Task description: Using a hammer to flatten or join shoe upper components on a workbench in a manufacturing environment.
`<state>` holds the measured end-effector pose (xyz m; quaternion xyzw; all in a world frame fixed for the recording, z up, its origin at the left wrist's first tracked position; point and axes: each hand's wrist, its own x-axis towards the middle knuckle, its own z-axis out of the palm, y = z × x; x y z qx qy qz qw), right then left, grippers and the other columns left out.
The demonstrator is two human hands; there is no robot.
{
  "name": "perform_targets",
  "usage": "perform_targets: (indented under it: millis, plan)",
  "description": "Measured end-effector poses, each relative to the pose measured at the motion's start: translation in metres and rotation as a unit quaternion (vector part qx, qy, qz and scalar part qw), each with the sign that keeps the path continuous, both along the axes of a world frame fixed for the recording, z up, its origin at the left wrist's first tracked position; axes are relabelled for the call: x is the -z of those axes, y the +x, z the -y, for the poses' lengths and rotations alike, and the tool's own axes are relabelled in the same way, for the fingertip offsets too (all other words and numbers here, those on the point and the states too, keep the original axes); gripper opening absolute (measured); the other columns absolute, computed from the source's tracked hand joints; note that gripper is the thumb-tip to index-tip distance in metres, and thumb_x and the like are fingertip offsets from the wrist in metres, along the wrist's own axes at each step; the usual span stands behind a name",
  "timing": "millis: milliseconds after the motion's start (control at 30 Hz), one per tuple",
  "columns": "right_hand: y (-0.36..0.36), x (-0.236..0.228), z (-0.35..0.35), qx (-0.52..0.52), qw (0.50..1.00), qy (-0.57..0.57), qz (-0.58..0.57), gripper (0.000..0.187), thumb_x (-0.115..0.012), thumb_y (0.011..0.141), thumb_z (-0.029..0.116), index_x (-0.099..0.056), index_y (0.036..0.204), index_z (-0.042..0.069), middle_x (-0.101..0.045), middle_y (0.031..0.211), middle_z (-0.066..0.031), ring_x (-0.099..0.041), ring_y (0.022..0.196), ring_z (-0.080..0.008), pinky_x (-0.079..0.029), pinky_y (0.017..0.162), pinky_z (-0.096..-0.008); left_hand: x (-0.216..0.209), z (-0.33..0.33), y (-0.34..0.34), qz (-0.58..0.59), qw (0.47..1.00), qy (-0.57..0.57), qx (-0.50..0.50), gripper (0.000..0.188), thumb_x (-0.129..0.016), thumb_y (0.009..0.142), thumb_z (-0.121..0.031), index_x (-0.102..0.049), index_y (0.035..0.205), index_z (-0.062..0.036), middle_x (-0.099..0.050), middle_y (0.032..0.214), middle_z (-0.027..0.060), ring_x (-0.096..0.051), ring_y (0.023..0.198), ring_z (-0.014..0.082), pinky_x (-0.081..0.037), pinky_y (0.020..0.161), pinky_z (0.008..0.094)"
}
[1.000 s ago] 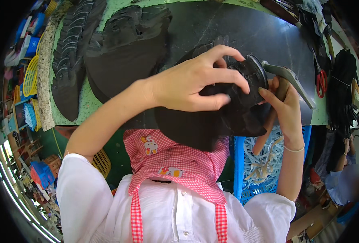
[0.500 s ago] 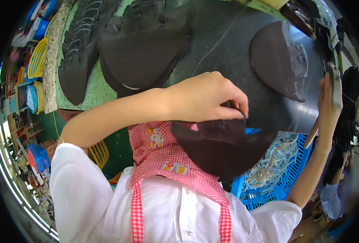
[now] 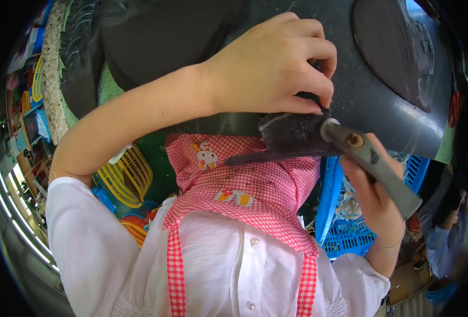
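My left hand is closed, thumb and fingers pinching the edge of a dark brown, leather-like piece at the front edge of the dark worktop. The rest of that piece hangs over the edge toward my apron. In my right hand is a hammer, its fingers wrapped round it. The hammer's round face rests at or just above the piece's edge, close to my left fingertips; whether it touches cannot be told. Most of the handle is hidden.
Dark stacked pieces lie at the back left of the worktop, and a rounded dark piece lies at the right. Below the front edge stands a blue basket of pale strips. Yellow baskets are at lower left.
My left hand has moved up with the piece, bringing its edge onto the worktop's front edge. My right hand has swung the hammer inward from the far right, down beside my left fingertips.
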<state>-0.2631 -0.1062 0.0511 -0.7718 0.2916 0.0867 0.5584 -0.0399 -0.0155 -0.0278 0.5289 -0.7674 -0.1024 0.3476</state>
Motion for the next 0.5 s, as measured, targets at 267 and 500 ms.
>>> perform_targets:
  millis: [267, 500]
  plan:
    - [0.001, -0.001, -0.01, 0.136, 0.982, -0.129, 0.034, 0.012, -0.059, 0.09, 0.007, -0.055, 0.098, -0.001, -0.05, 0.071, -0.0056, -0.044, 0.061, -0.0073, -0.036, 0.053, -0.0243, -0.001, 0.012, 0.008, 0.108, 0.98, -0.132, 0.103, 0.009, -0.066, 0.064, -0.022, -0.059, 0.065, -0.0167, -0.054, 0.08, -0.0024, -0.054, 0.086, 0.0181, -0.044, 0.08, 0.0328]
    - [0.005, 0.005, -0.013, 0.017, 0.983, -0.181, 0.001, 0.018, -0.064, 0.085, 0.011, -0.049, 0.091, 0.002, -0.052, 0.068, -0.0171, -0.056, 0.056, -0.0328, -0.041, 0.051, -0.0317, -0.005, -0.012, -0.013, 0.086, 0.991, -0.092, -0.044, 0.004, -0.062, 0.063, -0.022, -0.06, 0.065, -0.0182, -0.054, 0.08, -0.0021, -0.054, 0.088, 0.0186, -0.044, 0.082, 0.0345]
